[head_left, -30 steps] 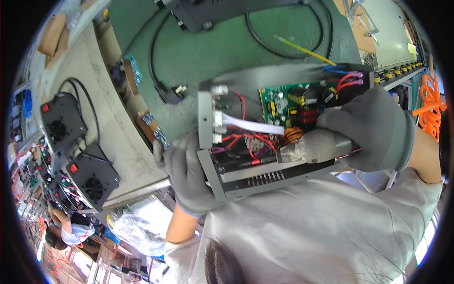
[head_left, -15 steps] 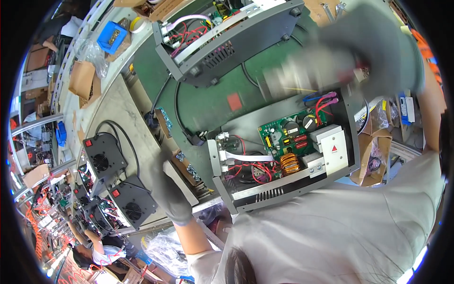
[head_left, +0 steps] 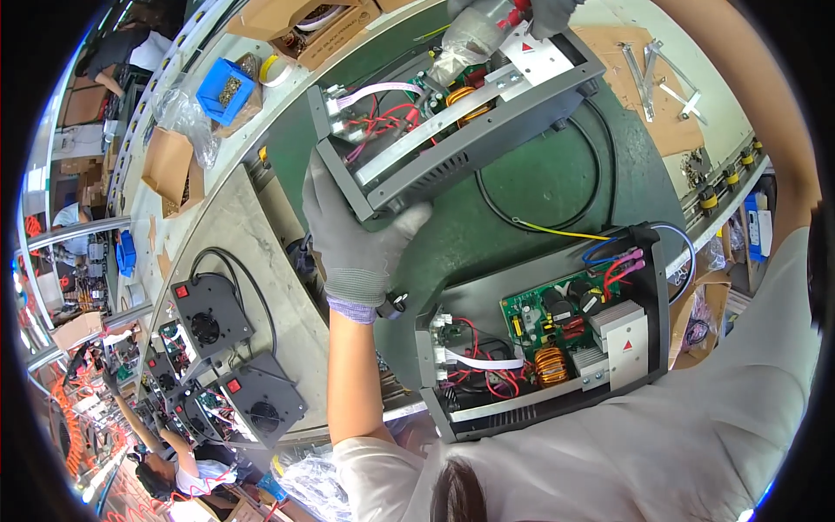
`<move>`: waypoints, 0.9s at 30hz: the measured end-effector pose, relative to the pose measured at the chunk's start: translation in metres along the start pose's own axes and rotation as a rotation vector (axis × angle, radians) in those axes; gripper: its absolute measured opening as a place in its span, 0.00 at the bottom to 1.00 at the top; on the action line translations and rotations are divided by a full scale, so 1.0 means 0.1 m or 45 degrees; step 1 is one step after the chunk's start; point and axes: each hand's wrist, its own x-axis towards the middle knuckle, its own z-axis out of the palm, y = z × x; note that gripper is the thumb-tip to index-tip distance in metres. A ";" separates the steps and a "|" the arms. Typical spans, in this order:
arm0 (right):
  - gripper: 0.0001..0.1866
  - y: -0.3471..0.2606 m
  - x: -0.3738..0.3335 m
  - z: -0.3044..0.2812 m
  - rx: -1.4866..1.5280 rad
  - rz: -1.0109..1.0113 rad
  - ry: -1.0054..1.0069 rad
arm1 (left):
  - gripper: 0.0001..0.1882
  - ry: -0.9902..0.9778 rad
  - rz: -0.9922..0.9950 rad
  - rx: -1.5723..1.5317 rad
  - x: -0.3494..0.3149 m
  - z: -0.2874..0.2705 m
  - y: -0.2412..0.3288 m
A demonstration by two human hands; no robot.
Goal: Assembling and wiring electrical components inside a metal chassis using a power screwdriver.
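Note:
At the far side, an open dark-grey metal case [head_left: 487, 143] with wires, a copper coil and a white plate inside stands on a green mat [head_left: 452, 252]. My left hand [head_left: 361, 235], in a grey glove, grips its left front corner, the thumb along the front. Over the case's far right end, my gloved right hand [head_left: 544, 16] is closed round a whitish bundle in clear plastic [head_left: 474, 43] with red parts; its kind is unclear. The bundle's narrow end points down into the case. Nearest me sits a second open case [head_left: 557, 400] with a green circuit board [head_left: 548, 309].
Black cords [head_left: 600, 165] loop on the mat. Several fan-fitted units [head_left: 261, 404] stand at the left. A blue bin [head_left: 226, 91] and a cardboard box [head_left: 170, 170] hold small parts. Metal brackets [head_left: 648, 78] lie on cardboard at the far right. Other people work at the left.
My left hand has gone from beside the near case to the far case's corner. My right hand has carried the bundle from the right to above the far case. The view has shifted slightly.

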 end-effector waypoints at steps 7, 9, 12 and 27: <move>0.33 -0.07 0.47 0.01 0.282 0.448 -0.471 | 0.66 0.047 0.018 0.131 -0.04 0.02 -0.05; 0.31 0.02 0.25 0.10 0.181 -0.158 -0.055 | 0.66 0.048 0.022 0.109 -0.03 0.03 -0.01; 0.31 -0.27 0.35 -0.11 0.160 0.570 -0.482 | 0.65 0.030 0.069 0.090 0.01 0.08 0.03; 0.32 -0.09 0.34 0.09 0.244 0.422 -0.306 | 0.66 0.045 0.032 0.180 -0.07 0.02 -0.05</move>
